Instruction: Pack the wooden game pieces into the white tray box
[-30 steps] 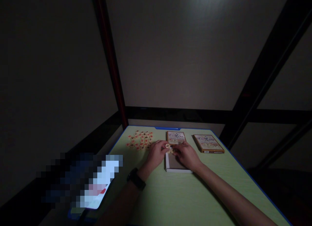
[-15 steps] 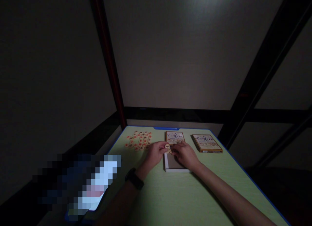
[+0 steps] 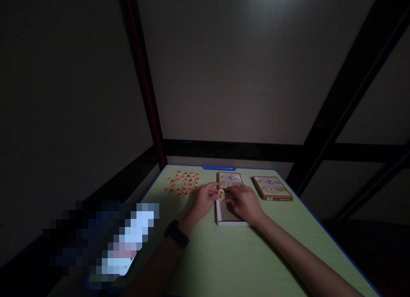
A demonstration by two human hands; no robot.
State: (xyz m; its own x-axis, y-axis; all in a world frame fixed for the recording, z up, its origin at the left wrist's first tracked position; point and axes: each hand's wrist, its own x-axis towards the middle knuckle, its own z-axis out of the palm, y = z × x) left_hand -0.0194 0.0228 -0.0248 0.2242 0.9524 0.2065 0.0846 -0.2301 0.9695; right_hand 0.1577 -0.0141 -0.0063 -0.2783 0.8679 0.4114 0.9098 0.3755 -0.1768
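Note:
My left hand [image 3: 205,199], with a dark watch [image 3: 177,234] on its wrist, pinches round wooden pieces [image 3: 221,194] between thumb and fingers. They are held over an open shallow box [image 3: 229,214] with white edges and a grey-brown inside. Close on the right, my right hand [image 3: 245,202] reaches over the same box with fingers bent together; what its fingertips hold, if anything, is hidden. Behind the hands lies a printed lid [image 3: 229,179]. Several round pieces with red and black characters [image 3: 184,184] are spread to the left.
A closed printed box [image 3: 272,188] lies at the right of the green table [image 3: 205,263]. A bright, pixelated object [image 3: 131,237] is at the table's left edge. Walls with dark beams stand behind.
The pieces in my left fingers have tilted and sit slightly lower. My right fingers have shifted slightly beside them.

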